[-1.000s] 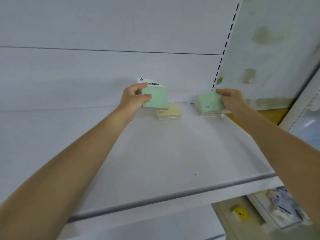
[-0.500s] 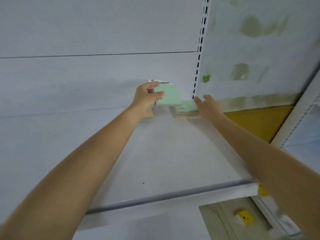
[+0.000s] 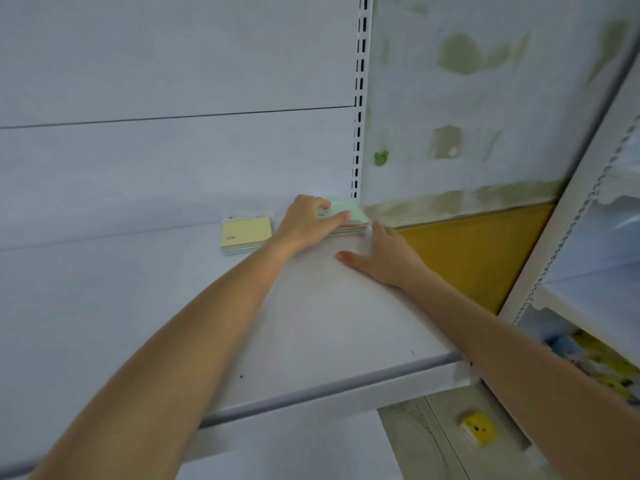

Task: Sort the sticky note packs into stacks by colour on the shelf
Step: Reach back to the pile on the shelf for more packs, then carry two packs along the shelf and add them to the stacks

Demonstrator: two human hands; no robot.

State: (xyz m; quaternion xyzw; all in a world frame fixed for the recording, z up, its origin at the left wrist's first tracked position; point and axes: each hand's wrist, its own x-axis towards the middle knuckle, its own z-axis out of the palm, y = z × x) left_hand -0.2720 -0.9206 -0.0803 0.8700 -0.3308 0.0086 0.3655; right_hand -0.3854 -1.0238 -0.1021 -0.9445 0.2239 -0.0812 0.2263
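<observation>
White shelf (image 3: pixel 322 327), two note stacks (image 3: pixel 244 235)

Soft, even, shadowless light; edges bowed and blurred.

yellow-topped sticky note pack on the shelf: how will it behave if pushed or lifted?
The flat, square yellow-topped sticky note pack lies flat on the white shelf, so it probably slides rather than tips or rolls. It looks like a thin paper block: likely light and fairly stiff. Any wrap isn't discernible, so slipperiness is uncertain.
</observation>
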